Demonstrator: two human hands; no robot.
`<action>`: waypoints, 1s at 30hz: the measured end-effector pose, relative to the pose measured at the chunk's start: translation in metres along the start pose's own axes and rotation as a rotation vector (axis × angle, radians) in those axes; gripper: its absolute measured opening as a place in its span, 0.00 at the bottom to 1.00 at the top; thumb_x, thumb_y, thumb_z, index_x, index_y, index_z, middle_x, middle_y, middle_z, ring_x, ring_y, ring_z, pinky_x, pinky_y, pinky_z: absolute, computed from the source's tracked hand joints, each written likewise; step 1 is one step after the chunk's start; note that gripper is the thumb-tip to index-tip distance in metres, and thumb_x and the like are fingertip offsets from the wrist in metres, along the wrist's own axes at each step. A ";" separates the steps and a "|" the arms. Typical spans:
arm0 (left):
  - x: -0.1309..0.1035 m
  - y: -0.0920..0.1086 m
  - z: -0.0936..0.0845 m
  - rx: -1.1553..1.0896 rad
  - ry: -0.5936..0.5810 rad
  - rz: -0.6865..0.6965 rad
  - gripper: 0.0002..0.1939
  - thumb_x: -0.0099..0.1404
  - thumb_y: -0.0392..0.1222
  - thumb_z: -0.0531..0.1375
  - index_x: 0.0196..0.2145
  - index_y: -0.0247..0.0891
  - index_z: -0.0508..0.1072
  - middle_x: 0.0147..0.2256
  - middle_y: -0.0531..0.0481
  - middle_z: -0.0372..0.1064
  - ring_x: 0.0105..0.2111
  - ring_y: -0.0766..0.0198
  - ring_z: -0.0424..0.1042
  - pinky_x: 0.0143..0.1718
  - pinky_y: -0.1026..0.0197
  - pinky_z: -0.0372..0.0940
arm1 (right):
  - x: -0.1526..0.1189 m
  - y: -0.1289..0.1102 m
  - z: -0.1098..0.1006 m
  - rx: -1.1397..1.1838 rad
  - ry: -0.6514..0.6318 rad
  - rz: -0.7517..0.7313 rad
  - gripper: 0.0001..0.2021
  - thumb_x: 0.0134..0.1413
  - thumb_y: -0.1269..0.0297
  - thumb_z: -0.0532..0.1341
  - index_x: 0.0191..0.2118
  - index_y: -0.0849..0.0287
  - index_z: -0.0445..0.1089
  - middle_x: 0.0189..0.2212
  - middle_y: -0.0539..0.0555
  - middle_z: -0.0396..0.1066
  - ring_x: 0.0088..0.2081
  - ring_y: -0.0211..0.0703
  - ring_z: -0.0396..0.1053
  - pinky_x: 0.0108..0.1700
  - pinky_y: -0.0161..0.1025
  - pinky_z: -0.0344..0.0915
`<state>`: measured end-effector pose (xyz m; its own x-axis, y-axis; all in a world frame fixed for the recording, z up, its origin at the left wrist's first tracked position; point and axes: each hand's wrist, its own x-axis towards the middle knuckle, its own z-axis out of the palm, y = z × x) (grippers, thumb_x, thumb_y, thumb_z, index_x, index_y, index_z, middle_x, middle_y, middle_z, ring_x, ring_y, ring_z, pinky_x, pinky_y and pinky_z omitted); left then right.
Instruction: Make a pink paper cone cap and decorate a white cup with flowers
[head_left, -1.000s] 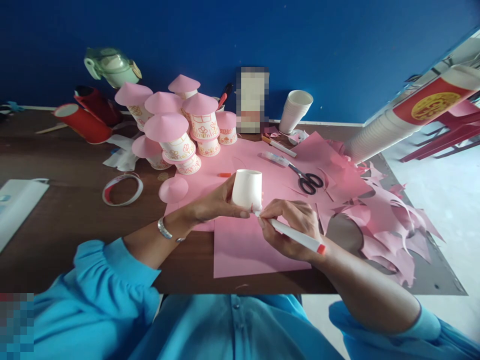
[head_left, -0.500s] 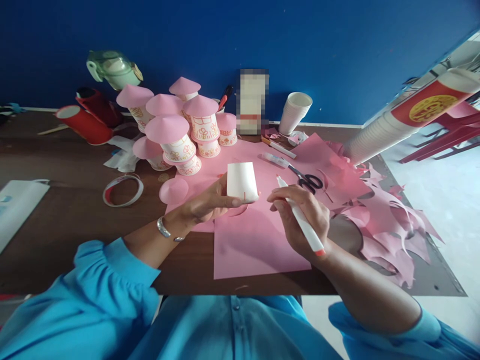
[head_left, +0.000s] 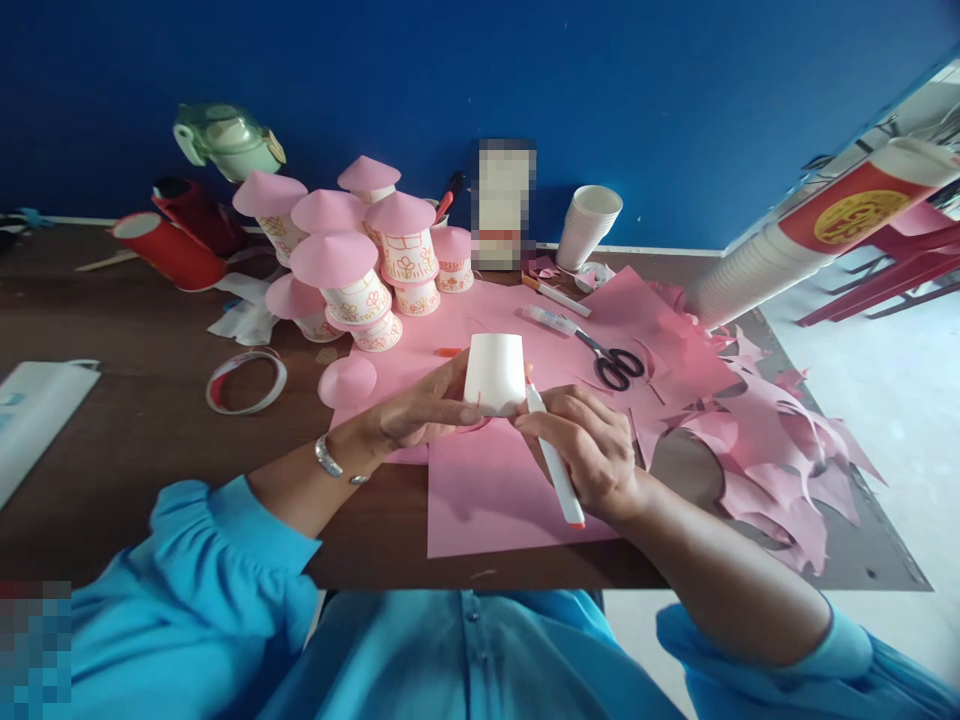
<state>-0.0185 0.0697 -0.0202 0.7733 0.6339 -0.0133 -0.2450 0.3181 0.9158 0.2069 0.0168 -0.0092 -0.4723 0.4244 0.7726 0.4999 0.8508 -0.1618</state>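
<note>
My left hand [head_left: 431, 408] is closed around a white paper cup [head_left: 495, 372], held above the pink paper [head_left: 517, 505]. A short red line shows low on the cup's side. Pinched in my right hand [head_left: 589, 440] is a white marker pen [head_left: 556, 460] with an orange-red end; its tip sits close by the cup's right side, and I cannot tell if it touches. Left of the cup, an orange marker cap [head_left: 449, 352] lies on the paper. Behind stand several decorated cups [head_left: 358, 297] with pink cone roofs [head_left: 334, 258].
Scissors [head_left: 616, 366] and a clear-barrelled pen [head_left: 550, 320] lie to the right, beside pink paper scraps [head_left: 780, 440]. A long stack of paper cups [head_left: 772, 275] leans at the right edge. A tape roll [head_left: 246, 382] rests on the left, and a short cup stack [head_left: 590, 228] stands behind.
My right hand has moved left, bringing the marker pen up to the cup. The cup has shifted slightly right and turned a little in my left hand.
</note>
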 end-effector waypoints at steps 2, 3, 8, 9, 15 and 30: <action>0.000 -0.001 0.001 -0.035 0.020 0.020 0.33 0.57 0.44 0.73 0.59 0.43 0.69 0.45 0.45 0.75 0.46 0.54 0.74 0.50 0.50 0.68 | -0.001 0.000 0.003 0.022 -0.006 -0.018 0.16 0.63 0.78 0.59 0.53 0.56 0.69 0.32 0.53 0.73 0.34 0.46 0.74 0.35 0.42 0.73; 0.001 -0.002 0.002 -0.057 0.034 0.020 0.33 0.57 0.43 0.73 0.58 0.43 0.69 0.44 0.47 0.75 0.44 0.56 0.74 0.49 0.51 0.68 | -0.002 0.001 0.004 0.027 -0.007 -0.020 0.16 0.63 0.78 0.59 0.54 0.57 0.69 0.32 0.53 0.73 0.34 0.46 0.74 0.35 0.42 0.73; 0.006 -0.004 0.001 -0.040 0.050 0.000 0.28 0.56 0.39 0.74 0.52 0.42 0.70 0.39 0.49 0.74 0.41 0.57 0.73 0.46 0.53 0.67 | -0.001 0.002 0.005 0.028 -0.015 -0.009 0.16 0.64 0.76 0.60 0.55 0.57 0.67 0.33 0.54 0.74 0.33 0.45 0.73 0.35 0.42 0.73; 0.006 -0.004 0.001 -0.025 0.055 0.011 0.29 0.56 0.40 0.74 0.52 0.42 0.70 0.40 0.49 0.74 0.42 0.56 0.73 0.46 0.53 0.67 | 0.000 0.002 0.004 0.035 -0.003 -0.004 0.15 0.65 0.74 0.60 0.56 0.58 0.67 0.33 0.54 0.74 0.33 0.45 0.72 0.34 0.41 0.73; 0.002 -0.004 -0.002 0.080 0.198 -0.020 0.43 0.55 0.41 0.75 0.64 0.48 0.63 0.48 0.45 0.71 0.47 0.53 0.70 0.42 0.57 0.66 | 0.010 -0.008 -0.009 0.005 0.068 0.101 0.11 0.73 0.61 0.56 0.52 0.58 0.72 0.30 0.52 0.69 0.27 0.38 0.69 0.27 0.36 0.68; 0.002 -0.003 -0.001 0.147 0.221 -0.019 0.46 0.53 0.43 0.75 0.65 0.51 0.61 0.49 0.48 0.67 0.48 0.54 0.68 0.44 0.55 0.68 | 0.008 -0.010 0.000 0.049 0.158 0.157 0.09 0.58 0.76 0.64 0.40 0.56 0.67 0.28 0.49 0.74 0.27 0.37 0.76 0.28 0.33 0.73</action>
<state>-0.0168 0.0706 -0.0237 0.6268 0.7722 -0.1039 -0.1315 0.2363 0.9627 0.1980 0.0117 -0.0010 -0.2704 0.5021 0.8215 0.5209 0.7939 -0.3137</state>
